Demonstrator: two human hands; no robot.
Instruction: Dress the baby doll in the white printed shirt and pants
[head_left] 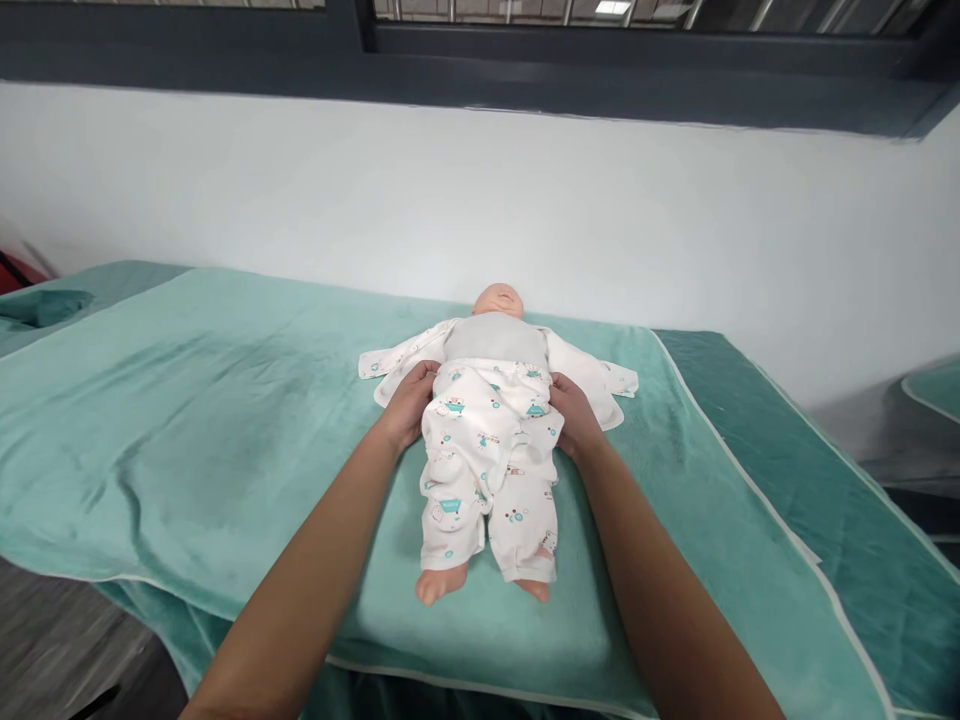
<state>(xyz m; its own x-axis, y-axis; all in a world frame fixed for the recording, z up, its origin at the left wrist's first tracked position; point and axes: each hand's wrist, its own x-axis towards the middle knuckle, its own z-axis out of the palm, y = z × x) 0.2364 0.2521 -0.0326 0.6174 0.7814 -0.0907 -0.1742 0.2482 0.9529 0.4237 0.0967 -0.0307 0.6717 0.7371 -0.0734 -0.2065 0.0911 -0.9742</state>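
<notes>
A baby doll (498, 300) lies on its back, head toward the wall and bare feet toward me. White printed pants (487, 450) cover its legs up to the waist. Its white printed jacket (427, 345) is spread open at the front, with sleeves out to both sides and a pale grey torso showing. At the left side of the waistband, my left hand (411, 402) has its fingers closed on the pants. On the opposite side, my right hand (574, 410) grips the waistband too, its fingertips partly hidden by the cloth.
A light green blanket (225, 400) with some wrinkles covers the table, over a darker green cover (825, 520) at the right. Behind stands a white wall (480, 200) below a dark window frame (600, 80). Grey floor (67, 630) shows at the lower left.
</notes>
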